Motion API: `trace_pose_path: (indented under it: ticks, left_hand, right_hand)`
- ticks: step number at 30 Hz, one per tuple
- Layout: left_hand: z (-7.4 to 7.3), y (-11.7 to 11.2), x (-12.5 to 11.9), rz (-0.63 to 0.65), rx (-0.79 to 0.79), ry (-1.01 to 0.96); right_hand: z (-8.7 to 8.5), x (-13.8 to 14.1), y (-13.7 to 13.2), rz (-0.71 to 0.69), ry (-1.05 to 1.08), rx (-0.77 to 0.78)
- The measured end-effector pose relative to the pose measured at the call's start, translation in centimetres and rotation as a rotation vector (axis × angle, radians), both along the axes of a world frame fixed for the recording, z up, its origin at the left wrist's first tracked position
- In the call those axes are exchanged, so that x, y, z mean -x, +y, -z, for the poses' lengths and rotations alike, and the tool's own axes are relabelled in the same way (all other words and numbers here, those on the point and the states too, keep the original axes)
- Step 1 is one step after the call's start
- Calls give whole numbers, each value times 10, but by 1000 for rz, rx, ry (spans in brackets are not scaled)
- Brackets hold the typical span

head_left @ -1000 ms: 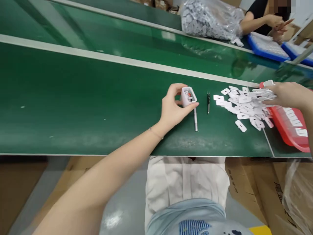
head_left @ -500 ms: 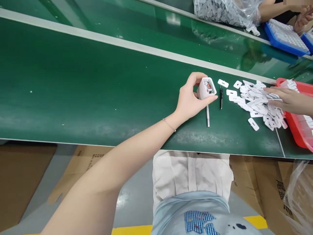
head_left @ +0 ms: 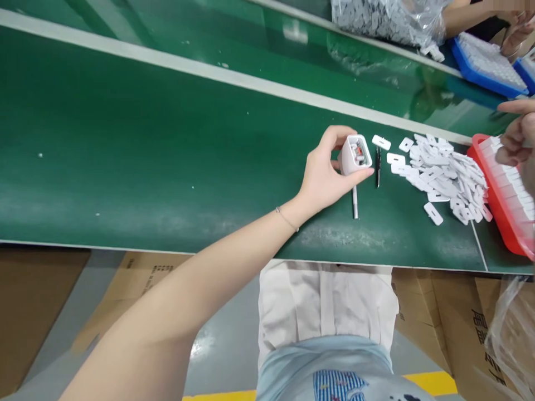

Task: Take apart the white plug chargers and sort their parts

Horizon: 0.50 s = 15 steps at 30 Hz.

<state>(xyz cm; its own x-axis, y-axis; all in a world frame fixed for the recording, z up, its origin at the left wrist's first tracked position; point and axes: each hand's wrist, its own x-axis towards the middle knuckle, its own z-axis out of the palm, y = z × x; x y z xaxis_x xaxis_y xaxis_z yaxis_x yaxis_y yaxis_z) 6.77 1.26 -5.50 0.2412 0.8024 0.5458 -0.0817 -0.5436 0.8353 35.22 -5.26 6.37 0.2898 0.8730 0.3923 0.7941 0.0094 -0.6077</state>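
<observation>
My left hand (head_left: 324,172) is closed around a small white housing (head_left: 350,159), thumb on the near side and fingers behind. Its open end faces up and to the right, showing a circuit board and small parts inside. Just below the housing lies a pen-like grey stick (head_left: 355,203), its upper end hidden. Black tweezers (head_left: 378,167) rest to the right, beside a loose white slotted plate (head_left: 382,142). My right hand (head_left: 520,133), cut off by the right edge, hovers over the red bin with its index finger stretched out and the others bent; I see nothing in it.
A pile of white slotted plates (head_left: 449,175) lies left of the red bin (head_left: 499,209), which holds rows of white pieces. Across the green belt (head_left: 167,133), a co-worker's hands are near a blue tray (head_left: 480,78) and a plastic bag of grey pieces (head_left: 371,22). Cardboard stands below.
My right hand has moved off the pile of plates, up and to the right over the red bin. My left hand still holds the housing in nearly the same place.
</observation>
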Motion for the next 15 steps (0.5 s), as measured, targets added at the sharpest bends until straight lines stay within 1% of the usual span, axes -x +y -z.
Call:
trace_pose_path:
  ticks: [1,3,5,6,7,8,9,12,15]
  left_hand:
    - [0,-1,-1,7,4,-30]
    - [-1,-2,-2,33,8,-93]
    - [-2,-3,-2,78,7,-139]
    - [-2,-4,-2,98,14,-152]
    - [-3,-5,-1,118,27,-161]
    - [-3,-5,-1,134,47,-165]
    - [-4,-6,0,147,70,-165]
    - [-5,-9,0,188,138,-165]
    - [-5,-11,-1,238,190,-158]
  right_hand:
    - [1,16,4,-48,185,-37]
    - [3,46,13,-150,508,-15]
    - [11,70,23,-347,750,7]
    - [16,80,28,-452,832,11]
    - [23,88,33,-534,886,16]
    - [30,94,37,-587,919,25]
    - [38,99,40,-609,937,35]
    - [59,105,43,-584,933,117]
    - [70,101,38,-565,890,132]
